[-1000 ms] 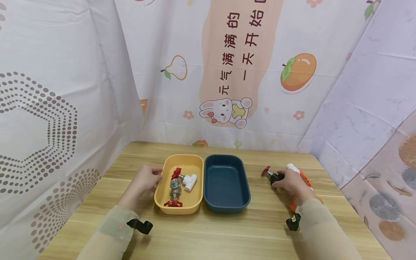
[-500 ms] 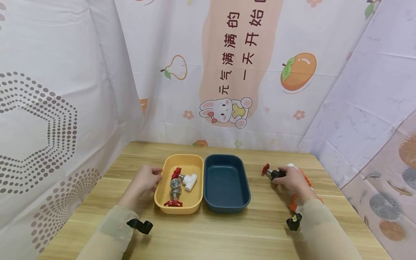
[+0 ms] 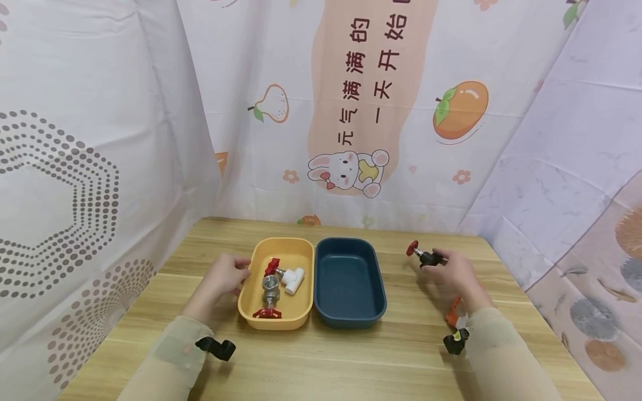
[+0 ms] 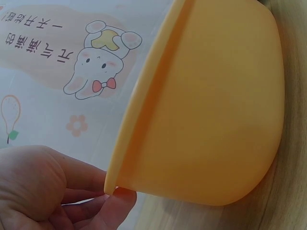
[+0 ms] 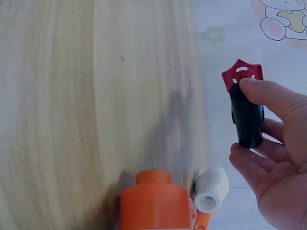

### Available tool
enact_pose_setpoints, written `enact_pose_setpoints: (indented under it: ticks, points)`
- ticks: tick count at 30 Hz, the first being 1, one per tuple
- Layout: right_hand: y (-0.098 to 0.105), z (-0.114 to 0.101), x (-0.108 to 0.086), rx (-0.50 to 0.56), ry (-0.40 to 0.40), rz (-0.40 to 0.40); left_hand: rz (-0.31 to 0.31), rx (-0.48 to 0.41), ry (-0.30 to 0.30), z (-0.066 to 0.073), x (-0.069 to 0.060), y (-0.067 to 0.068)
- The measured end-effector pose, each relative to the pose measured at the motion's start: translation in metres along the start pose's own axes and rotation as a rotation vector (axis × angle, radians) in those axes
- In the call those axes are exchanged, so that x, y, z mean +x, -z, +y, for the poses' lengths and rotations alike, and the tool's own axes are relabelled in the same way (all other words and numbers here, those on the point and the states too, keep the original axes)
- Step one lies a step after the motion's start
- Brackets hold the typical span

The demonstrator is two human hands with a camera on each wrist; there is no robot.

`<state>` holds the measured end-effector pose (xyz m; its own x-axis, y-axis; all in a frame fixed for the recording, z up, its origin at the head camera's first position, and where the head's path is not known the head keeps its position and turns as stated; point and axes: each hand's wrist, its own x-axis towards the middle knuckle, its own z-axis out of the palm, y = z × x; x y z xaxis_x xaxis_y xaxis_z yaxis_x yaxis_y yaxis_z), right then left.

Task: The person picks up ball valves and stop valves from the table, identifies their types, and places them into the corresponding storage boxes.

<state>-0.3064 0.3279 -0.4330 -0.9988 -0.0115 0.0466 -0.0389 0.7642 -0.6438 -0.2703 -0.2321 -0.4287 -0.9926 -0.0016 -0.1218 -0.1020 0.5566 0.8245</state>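
My left hand is at the left side of a yellow tray. In the left wrist view its thumb and a finger pinch the rim of the yellow tray. Inside the tray lie a metal valve with a red handwheel and a white tee valve, also with a red handwheel. Over the right part of the table, my right hand holds a black valve with a red handwheel. The right wrist view shows thumb and fingertips gripping its black body.
A dark blue tray stands against the yellow tray's right side, with nothing in it. Near my right wrist lies an orange part, partly covered by the arm. The right wrist view shows an orange piece beside a white ribbed fitting.
My right hand has raised the black valve and shifted slightly away from me, its handwheel moving up in the head view. The left hand and both trays have stayed put.
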Motion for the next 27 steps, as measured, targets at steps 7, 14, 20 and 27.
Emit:
enact_pose_setpoints:
  ticks: [7, 14, 20, 27]
  points:
    - [0.004, -0.006, 0.000, 0.017, 0.027, 0.060, -0.007, -0.001, -0.005, 0.000, -0.001, 0.000]
    - [0.008, -0.012, 0.000, 0.017, 0.035, 0.106, -0.008, -0.001, 0.000, 0.000, -0.001, 0.000]
    - [0.011, -0.019, -0.001, -0.010, 0.059, 0.140, -0.005, -0.003, 0.001, 0.001, -0.001, 0.000]
    - [0.013, -0.026, -0.002, -0.020, 0.080, 0.159, -0.005, 0.005, 0.017, 0.002, -0.001, 0.000]
